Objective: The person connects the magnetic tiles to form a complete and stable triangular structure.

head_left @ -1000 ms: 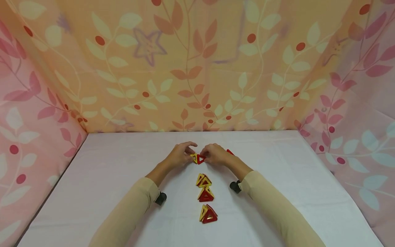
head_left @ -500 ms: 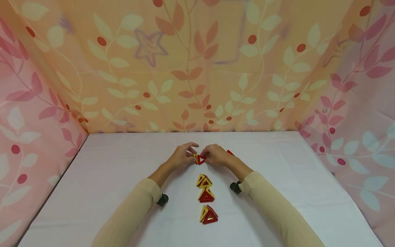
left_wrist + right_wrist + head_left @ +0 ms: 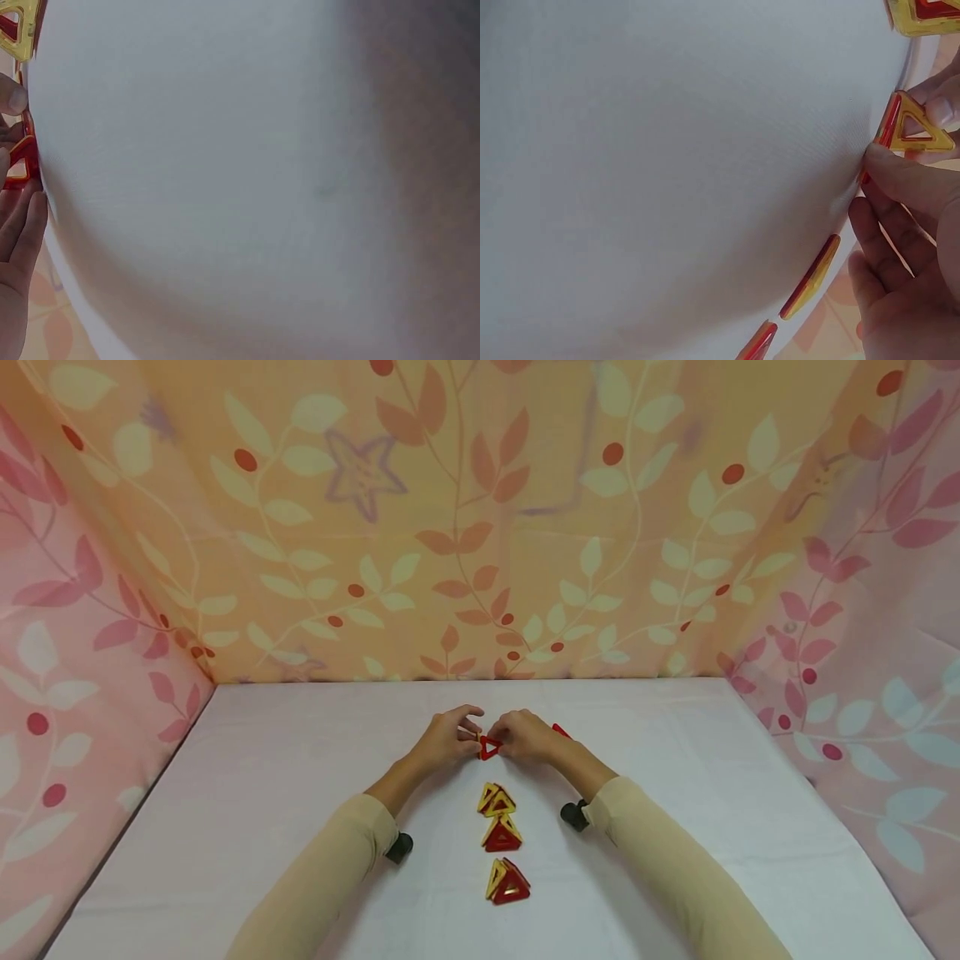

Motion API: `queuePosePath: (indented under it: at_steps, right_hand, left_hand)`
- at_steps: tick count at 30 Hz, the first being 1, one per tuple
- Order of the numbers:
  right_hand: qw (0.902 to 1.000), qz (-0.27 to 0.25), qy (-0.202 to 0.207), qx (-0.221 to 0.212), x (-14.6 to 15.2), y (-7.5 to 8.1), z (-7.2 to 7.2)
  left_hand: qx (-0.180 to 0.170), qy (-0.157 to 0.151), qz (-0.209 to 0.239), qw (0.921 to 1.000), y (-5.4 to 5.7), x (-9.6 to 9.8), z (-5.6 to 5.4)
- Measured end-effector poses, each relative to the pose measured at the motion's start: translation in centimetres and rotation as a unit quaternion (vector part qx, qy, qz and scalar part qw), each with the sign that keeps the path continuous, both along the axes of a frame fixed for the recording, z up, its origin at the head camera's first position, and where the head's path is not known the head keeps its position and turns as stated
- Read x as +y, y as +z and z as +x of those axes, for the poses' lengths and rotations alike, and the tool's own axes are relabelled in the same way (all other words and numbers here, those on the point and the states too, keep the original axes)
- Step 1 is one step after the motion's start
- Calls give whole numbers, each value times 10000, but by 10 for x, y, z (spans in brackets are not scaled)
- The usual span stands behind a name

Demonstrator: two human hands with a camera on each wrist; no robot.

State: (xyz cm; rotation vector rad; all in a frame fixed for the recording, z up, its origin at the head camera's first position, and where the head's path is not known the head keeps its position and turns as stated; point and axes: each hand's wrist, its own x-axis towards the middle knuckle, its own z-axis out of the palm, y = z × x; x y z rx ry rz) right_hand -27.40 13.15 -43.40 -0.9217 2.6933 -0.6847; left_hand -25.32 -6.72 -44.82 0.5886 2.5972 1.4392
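Observation:
At the back middle of the table, my left hand (image 3: 447,739) and right hand (image 3: 525,735) meet over two magnetic triangle tiles with open centres. My right thumb and fingers pinch the red triangle tile (image 3: 489,748). A yellow triangle tile (image 3: 904,142) stands against its edge at an angle, pinched by my left hand; the head view shows it nearly edge-on. In the left wrist view, both hands and the red tile appear only at the left border. The right wrist view has the right hand (image 3: 915,225) at its right side.
Toward the front of the white table (image 3: 300,860) lie three red and yellow triangle clusters: a far one (image 3: 495,799), a middle one (image 3: 502,835) and a near one (image 3: 507,883). Another red piece (image 3: 559,729) shows behind my right wrist. A patterned cloth (image 3: 480,568) hangs behind.
The yellow tile has turned from facing the head camera to nearly edge-on beside the red one. My left hand has shifted slightly right; the right hand has barely moved.

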Motion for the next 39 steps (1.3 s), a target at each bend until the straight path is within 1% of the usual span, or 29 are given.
queuePosePath:
  at_steps: [3, 6, 8, 10, 14, 18, 24, 29, 34, 37, 39]
  right_hand:
    - [9999, 52, 106, 17, 1, 2, 0]
    - [9997, 49, 246, 23, 4, 4, -3]
    - [9997, 9, 234, -4, 9, 6, -6]
    - [9999, -78, 138, -25, 15, 9, -10]
    - [9996, -216, -179, 0, 30, 15, -16]
    - [9991, -200, -366, 93, 44, 18, -22]
    - [9982, -74, -575, 119, 55, 14, -26]
    - [9980, 91, -628, 62, 58, 8, -28]
    - [9974, 252, -665, -109, 56, 4, -31]
    - [9967, 352, -677, -260, 54, 4, -30]
    - [9968, 397, -630, -286, 53, 5, -28]
  left_hand:
    - [-50, 29, -18, 10000, 0, 0, -1]
    - [-27, 11, -36, 10000, 0, 0, -2]
    - [10, -14, -39, 10000, 0, 0, -2]
    - [21, -28, -40, 10000, 0, 0, -3]
    - [-52, -5, -53, 10000, -1, 0, -4]
    - [-77, 25, -118, 9999, -1, 1, -4]
    - [-102, 102, -190, 9997, -3, 2, -3]
    - [-165, 106, -199, 9996, -2, 2, -1]
    - [-158, 86, -177, 9997, 0, 2, 0]
    - [-144, 82, -163, 9997, 1, 3, 1]
    - [-119, 87, -174, 9997, 1, 3, 1]
